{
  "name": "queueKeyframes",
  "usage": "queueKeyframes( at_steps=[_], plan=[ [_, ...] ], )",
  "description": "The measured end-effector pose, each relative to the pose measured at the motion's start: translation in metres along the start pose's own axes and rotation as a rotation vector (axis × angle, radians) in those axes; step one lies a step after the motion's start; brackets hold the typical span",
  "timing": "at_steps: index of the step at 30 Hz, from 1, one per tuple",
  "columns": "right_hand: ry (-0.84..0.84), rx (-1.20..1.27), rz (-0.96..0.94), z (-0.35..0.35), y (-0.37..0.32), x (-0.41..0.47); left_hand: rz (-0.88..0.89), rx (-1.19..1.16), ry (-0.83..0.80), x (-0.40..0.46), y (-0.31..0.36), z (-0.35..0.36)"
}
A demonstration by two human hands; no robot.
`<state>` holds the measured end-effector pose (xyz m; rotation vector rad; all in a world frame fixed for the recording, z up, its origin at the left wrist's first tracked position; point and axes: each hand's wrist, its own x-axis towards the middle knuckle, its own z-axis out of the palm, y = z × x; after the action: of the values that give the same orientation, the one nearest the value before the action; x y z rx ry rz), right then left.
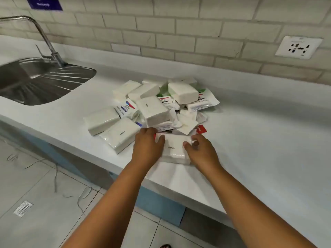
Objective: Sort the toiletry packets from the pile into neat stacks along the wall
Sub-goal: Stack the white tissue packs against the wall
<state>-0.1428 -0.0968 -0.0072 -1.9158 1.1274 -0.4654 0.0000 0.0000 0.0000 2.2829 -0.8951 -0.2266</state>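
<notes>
Where the white counter (250,140) nears its front edge, one white tissue packet (174,148) lies flat, gripped at its ends: left hand (147,146) with fingers curled over the left end, right hand (200,149) pinching the right end. Beyond, touching: pile (157,104) of mixed packets. Far left: steel sink (35,81), tap (44,36). Behind: brick-tiled wall (179,33), socket (298,47).

Two hands are showing, left hand (146,146) and right hand (201,149), together gripping one white tissue pack (174,149). About eight more plain white tissue packs are lying in the pile (154,106) on the worktop (259,140), plus at least four printed wipe packets and some small sachets too jumbled for counting. One sink (35,81), one tap (44,38) and one wall socket (298,47) are showing.
</notes>
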Motion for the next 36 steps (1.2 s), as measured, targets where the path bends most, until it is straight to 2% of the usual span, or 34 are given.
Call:
queueKeyframes(
  at_steps=[3, 7, 14, 25, 36],
  plan=[
    [0.051, 0.088, 0.078, 0.014, 0.001, -0.002, -0.038, -0.083, -0.039, -0.002, -0.012, 0.0],
    [0.076, 0.209, 0.133, 0.025, 0.005, -0.01, -0.158, -0.309, -0.197, -0.006, -0.025, -0.003],
    [0.139, 0.272, 0.182, 0.028, 0.009, -0.016, -0.168, -0.376, -0.287, -0.005, -0.025, -0.006],
    [0.371, 0.385, 0.214, -0.012, 0.019, -0.015, -0.043, -0.471, -0.419, 0.019, 0.026, 0.01],
    [0.609, 0.414, 0.28, -0.105, 0.064, -0.025, 0.116, -0.516, -0.535, 0.008, 0.125, 0.073]
  ],
)
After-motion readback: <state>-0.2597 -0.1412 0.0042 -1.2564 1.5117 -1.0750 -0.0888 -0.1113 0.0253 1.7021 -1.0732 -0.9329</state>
